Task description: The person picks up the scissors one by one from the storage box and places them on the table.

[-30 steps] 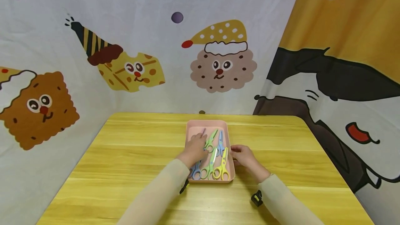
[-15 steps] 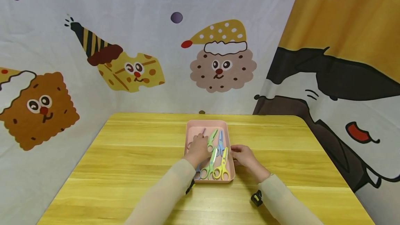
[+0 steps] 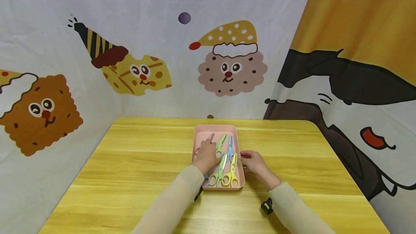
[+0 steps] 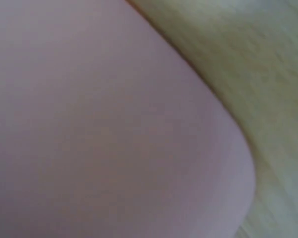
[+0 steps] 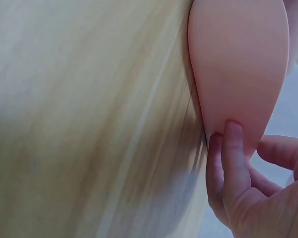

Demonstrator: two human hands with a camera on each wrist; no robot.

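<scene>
A shallow pink tray (image 3: pixel 216 128) holds several pairs of children's scissors. My left hand (image 3: pixel 207 156) is inside its left half, back of the hand up; the fingertips are hidden, so any grip is unclear. Purple scissors (image 3: pixel 212 136) show just beyond these fingers, and blue handles (image 3: pixel 206 180) peek out below the wrist. Green scissors (image 3: pixel 219 170) and yellow scissors (image 3: pixel 232 172) lie at the near right, with green scissors (image 3: pixel 221 143) and blue scissors (image 3: pixel 230 147) behind them. My right hand (image 5: pixel 258 183) holds the tray's right side, fingers on the outer wall and thumb at the rim.
The tray stands on a wood-grain table (image 3: pixel 146 147). Behind the table hangs a cloth backdrop (image 3: pixel 156 17) with cartoon figures. The left wrist view is filled by a blurred pink surface (image 4: pixel 114 124) with wood grain beside it.
Over the last second my left hand has shifted slightly right within the tray, covering more of the blue scissors at the near left. It barely moves in the last half second. My right hand stays put.
</scene>
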